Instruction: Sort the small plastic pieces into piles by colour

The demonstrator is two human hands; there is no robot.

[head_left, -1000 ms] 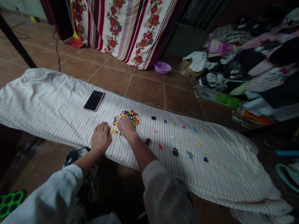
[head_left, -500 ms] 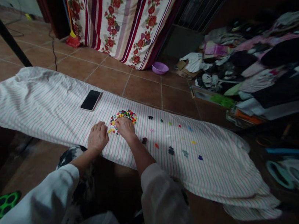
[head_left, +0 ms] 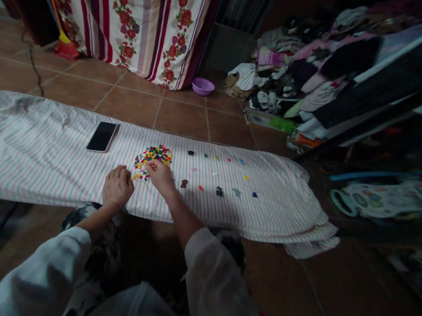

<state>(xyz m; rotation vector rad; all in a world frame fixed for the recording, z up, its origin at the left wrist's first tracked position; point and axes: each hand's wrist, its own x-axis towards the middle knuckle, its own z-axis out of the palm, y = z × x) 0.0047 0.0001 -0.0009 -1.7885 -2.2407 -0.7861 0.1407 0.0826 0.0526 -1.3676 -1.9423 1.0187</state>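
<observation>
- Near, the view has swung right, so the cloth-covered desk (head_left: 54,157) is now cut off at its left end.
- The left hand (head_left: 118,186) stays on the cloth, near and left of the pile; its fingers are bent, and their undersides are hidden, so I cannot tell whether they hold anything.
- The right hand (head_left: 160,176) has drawn back slightly, uncovering more of the pile. Its fingers (head_left: 151,162) look narrow, at the pile's near side; I cannot tell whether a piece is between them.
- The pile (head_left: 159,153) of small coloured pieces lies mid-desk, partly behind that hand; single shapes are too small to make out.
- To its right, the spaced groups, such as the brown (head_left: 184,183) and the black (head_left: 190,153), look unchanged, so the work seems to remain at the pile. The palest ones barely show.
- Left of the pile, farther, the phone (head_left: 102,137) lies dark.
- Far right, shadow blurs the clothes heap (head_left: 294,70).
</observation>
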